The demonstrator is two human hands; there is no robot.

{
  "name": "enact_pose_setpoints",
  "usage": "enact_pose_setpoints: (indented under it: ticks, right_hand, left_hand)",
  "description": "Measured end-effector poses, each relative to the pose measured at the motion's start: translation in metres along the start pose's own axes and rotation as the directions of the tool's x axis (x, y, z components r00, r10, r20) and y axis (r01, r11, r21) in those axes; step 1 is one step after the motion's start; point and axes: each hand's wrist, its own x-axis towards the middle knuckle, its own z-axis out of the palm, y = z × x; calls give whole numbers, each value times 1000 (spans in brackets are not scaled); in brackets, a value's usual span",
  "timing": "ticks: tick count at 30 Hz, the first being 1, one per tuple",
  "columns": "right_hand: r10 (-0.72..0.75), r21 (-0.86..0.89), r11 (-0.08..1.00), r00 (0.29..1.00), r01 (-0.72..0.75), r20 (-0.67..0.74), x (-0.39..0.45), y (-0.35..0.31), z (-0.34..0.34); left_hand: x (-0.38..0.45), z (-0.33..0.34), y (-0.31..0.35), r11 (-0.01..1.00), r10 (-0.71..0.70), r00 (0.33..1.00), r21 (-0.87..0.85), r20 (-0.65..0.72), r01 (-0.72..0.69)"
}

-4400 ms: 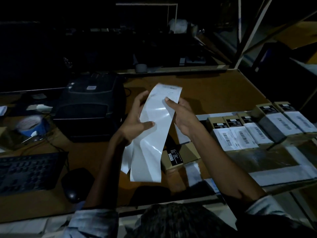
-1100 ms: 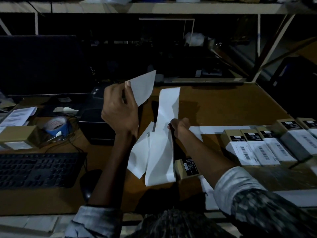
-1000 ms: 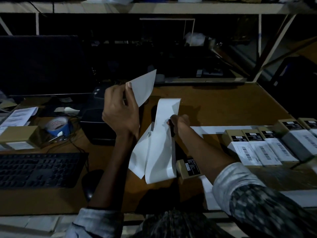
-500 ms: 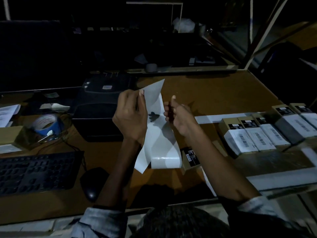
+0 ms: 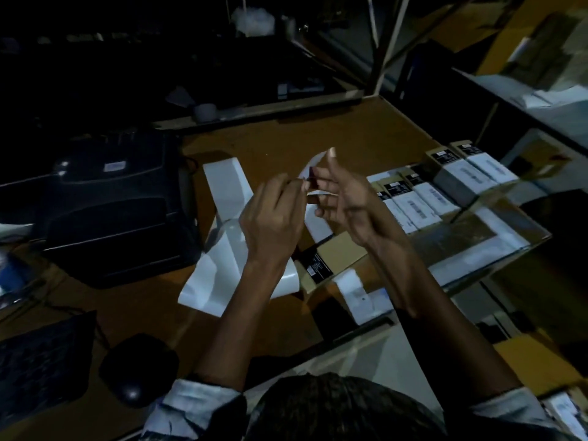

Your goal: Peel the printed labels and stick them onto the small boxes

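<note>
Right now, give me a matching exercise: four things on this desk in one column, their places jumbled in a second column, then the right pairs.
1 black label printer
2 black computer mouse
3 unlabelled brown cardboard box
4 row of white-labelled small boxes

A below the hands
B right side of desk
C left of the white backing strip
D near edge, beside the keyboard

Pairs: 1-C, 2-D, 3-A, 4-B
</note>
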Motion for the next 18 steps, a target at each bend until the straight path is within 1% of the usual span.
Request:
enact_pose_setpoints:
  ticks: [4, 6, 9, 12, 14, 17, 18]
  right_hand:
    - [-5, 85, 996, 1000, 6, -15, -5, 7, -12]
    - [-21, 143, 989, 1000, 23, -18, -6, 9, -19]
    - [-27, 178, 984, 999, 32, -29, -6, 7, -32]
    - [-26, 166, 986, 999, 31, -34, -5, 8, -54]
    - [-4, 163, 986, 997, 16, -74, -7, 11, -70]
    - [36, 178, 984, 994, -18, -102, -10, 22, -94]
    - [42, 156, 987, 993, -25, -111, -12, 25, -102]
  left_hand:
    - [-10, 8, 17, 997, 67, 994, -37, 81, -64]
    - [-16, 12, 28, 997, 72, 992, -49, 100, -67]
    - [-19, 17, 46, 997, 67, 989, -43, 135, -62]
    - [-23, 22, 67, 994, 26, 984, -105, 177, -7]
    - [-29, 22, 78, 986, 16, 979, -168, 202, 18]
    - [-40, 23, 91, 982, 13, 971, -188, 239, 33]
    - [-43, 21, 97, 980, -24, 969, -184, 246, 71]
